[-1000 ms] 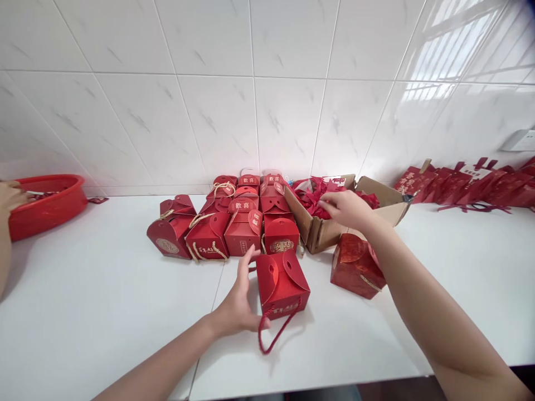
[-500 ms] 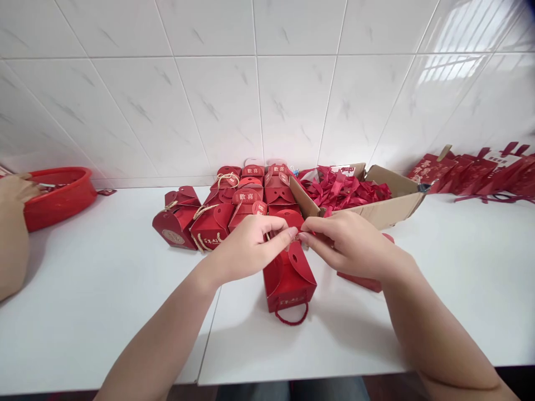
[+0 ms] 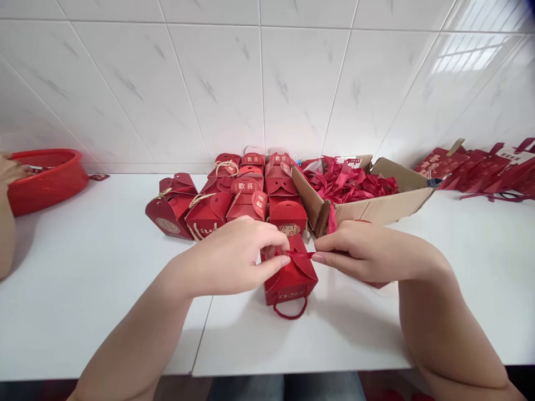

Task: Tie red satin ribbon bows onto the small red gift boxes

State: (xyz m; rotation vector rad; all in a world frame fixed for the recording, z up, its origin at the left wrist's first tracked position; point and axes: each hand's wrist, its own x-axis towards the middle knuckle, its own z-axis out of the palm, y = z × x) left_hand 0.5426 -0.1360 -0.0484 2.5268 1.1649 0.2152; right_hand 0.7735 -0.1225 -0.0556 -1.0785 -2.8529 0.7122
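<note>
White tiled wall point(image 3: 217, 100), pale with grey veining, window light reflected at upper right. Below it, one white tabletop point(image 3: 104, 301), a seam running toward its front edge.

Item: red gift box point(image 3: 288, 281), upright at the middle of the tabletop near the front, flaps folded over the top; dark red cord handle point(image 3: 290, 317) hanging in a loop at its front.

Item: red ribbon point(image 3: 301, 254), a short length stretched across the top of that box. Left hand point(image 3: 238, 256) — thumb and fingers closed, pinching one end. Right hand point(image 3: 359, 250) — likewise pinched on the other end. Whether the strip passes through the flaps cannot be told.

Behind: clustered red boxes point(image 3: 245, 186), several with twine handles, some printed in gold or white. Right of these, one open carton point(image 3: 380, 210), heaped with loose ribbons point(image 3: 351, 184). A further box point(image 3: 379, 284), mostly hidden behind the right hand.

Far right: row of red bags point(image 3: 476, 167) by the wall. Far left: red basin point(image 3: 50, 186), another person's hand point(image 3: 12, 170) at its rim.
</note>
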